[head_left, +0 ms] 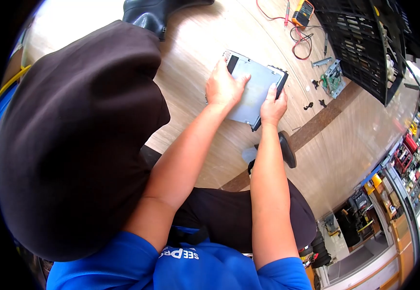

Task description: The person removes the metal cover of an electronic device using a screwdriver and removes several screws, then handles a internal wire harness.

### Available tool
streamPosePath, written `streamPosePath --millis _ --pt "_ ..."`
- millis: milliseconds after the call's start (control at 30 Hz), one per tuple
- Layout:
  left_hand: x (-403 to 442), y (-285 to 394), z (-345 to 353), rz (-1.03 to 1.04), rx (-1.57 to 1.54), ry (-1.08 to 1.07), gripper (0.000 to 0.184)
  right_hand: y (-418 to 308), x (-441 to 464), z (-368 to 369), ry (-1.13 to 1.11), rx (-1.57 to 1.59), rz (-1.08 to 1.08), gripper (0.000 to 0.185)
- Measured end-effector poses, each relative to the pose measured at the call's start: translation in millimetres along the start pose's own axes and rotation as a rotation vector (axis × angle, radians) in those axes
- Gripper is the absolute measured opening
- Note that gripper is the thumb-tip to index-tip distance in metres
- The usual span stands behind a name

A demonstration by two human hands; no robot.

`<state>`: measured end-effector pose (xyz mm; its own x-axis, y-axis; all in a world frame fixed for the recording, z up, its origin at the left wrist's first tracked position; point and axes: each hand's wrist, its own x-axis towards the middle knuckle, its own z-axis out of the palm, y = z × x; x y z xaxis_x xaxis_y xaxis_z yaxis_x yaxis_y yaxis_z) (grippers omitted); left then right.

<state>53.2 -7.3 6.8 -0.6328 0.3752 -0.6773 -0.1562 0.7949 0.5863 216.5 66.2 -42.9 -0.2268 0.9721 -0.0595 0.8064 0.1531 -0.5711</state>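
Note:
Held above the floor between both hands is a disc drive (256,89), a flat silver metal box with a black edge along its right side. My left hand (223,88) grips its left side, the thumb lying across the flat metal face. At the right edge my right hand (273,106) is closed on the black side, its thumb pointing up along the face. The fingers underneath are hidden by the drive.
On the floor to the right lie a metal part with a green circuit board (333,79), a metal bracket (321,62) and small black pieces (308,106). A multimeter (303,12) with leads and a black slotted plastic panel (352,48) are farther off. Shelves (403,193) stand at far right.

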Motion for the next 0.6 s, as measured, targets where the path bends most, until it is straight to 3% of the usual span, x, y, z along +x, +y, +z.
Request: streamPosePath --millis 267,600 --pt "11 -15 7 0.083 -0.049 -0.031 0.091 -5 -1 -3 -0.019 0.020 -0.011 0.039" --pt "17 -21 10 0.099 -0.134 -0.069 0.089 -1 0 -4 -0.035 0.048 0.011 0.042"
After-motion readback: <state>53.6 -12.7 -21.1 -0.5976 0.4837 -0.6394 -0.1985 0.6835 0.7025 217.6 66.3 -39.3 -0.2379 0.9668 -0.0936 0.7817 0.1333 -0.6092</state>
